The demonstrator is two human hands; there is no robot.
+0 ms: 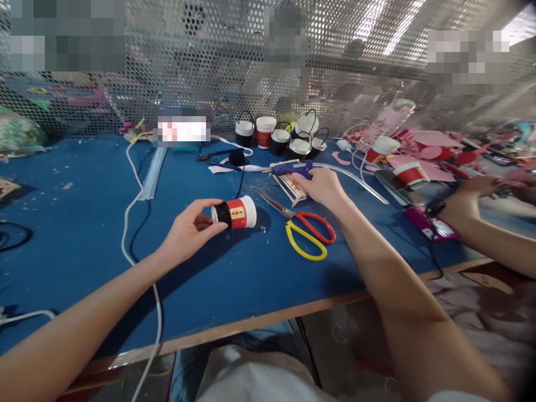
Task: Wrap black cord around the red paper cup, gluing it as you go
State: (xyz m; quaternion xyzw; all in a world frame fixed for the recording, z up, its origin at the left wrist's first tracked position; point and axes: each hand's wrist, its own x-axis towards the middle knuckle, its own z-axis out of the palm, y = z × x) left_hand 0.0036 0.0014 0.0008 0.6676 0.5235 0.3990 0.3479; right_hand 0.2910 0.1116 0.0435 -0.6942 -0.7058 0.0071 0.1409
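Observation:
My left hand [191, 228] grips a paper cup [239, 213] by its base, between thumb and fingers. The cup lies tilted on its side with its white rim facing right; black cord or yarn wraps its lower part, and its upper part is red with a gold label. Further back, my right hand [323, 187] is closed around a blue glue gun [288, 168], whose nozzle points left over a small wooden rack [296, 195]. A clear glue stick [355, 180] trails from its rear. Scissors [307, 229] with red and yellow handles lie between my arms.
Several black-wrapped cups [280, 142] with thin handles stand by the perforated metal screen [226, 67]. A white cable [127, 223] crosses the blue table at left. Pliers [218, 154] lie behind. At right are pink scraps [435, 139] and a co-worker's hand [463, 206].

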